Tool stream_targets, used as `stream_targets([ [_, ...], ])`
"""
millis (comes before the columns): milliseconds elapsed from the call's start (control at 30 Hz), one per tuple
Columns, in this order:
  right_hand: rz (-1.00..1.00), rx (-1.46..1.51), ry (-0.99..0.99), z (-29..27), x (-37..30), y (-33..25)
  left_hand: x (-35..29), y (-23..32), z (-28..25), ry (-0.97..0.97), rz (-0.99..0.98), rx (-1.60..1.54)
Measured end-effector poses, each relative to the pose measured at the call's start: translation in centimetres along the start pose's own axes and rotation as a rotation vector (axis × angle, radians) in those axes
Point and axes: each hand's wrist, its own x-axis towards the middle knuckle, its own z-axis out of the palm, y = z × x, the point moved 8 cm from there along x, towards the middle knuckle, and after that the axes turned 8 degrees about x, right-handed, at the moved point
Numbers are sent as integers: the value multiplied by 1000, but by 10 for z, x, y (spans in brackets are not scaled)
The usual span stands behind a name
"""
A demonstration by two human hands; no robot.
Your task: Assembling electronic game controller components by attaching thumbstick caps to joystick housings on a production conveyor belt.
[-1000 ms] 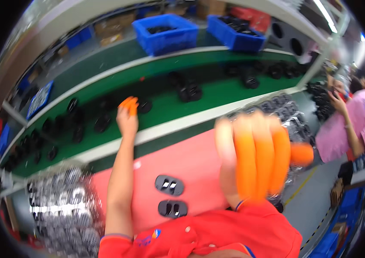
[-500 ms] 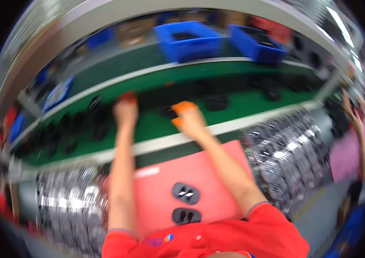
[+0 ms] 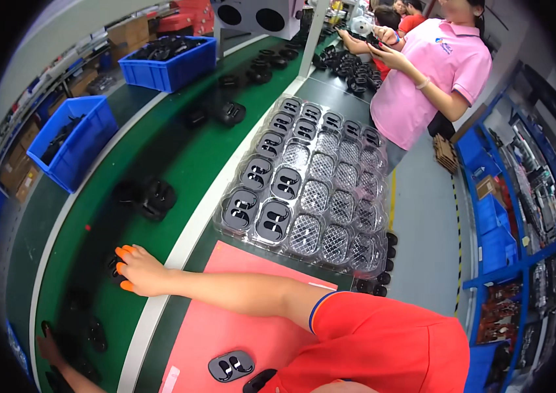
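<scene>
My right hand (image 3: 142, 271), with orange covers on its fingertips, reaches across onto the green conveyor belt (image 3: 117, 223). Its fingers are bent over a small black part (image 3: 115, 267), mostly hidden behind them. My left hand (image 3: 50, 350) is at the lower left over the belt, dim and blurred, beside a dark piece; its grip is unclear. On the pink mat (image 3: 202, 314) in front of me lies a dark grey rounded plate (image 3: 231, 366) with two curved black shapes. A second dark piece (image 3: 259, 381) sits next to it, partly covered by my red shirt.
A clear plastic tray (image 3: 307, 242) beyond my right arm holds several grey rounded plates; other pockets show crosshatched bottoms. More black parts (image 3: 157, 200) lie along the belt. Blue bins (image 3: 78, 141) stand past it. A co-worker in pink (image 3: 415, 78) handles a dark item.
My view has swung to the right, bringing the tray and the co-worker closer to the middle. My right hand stays over the belt; my left now shows only at the lower left edge.
</scene>
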Motion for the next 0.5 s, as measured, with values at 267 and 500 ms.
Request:
stream_targets([
  [267, -210, -98, 234, -32, 24, -46, 86, -116, 8, 94, 548, -64],
  [500, -142, 2, 199, -18, 29, -30, 15, -48, -87, 320, 2, -108],
])
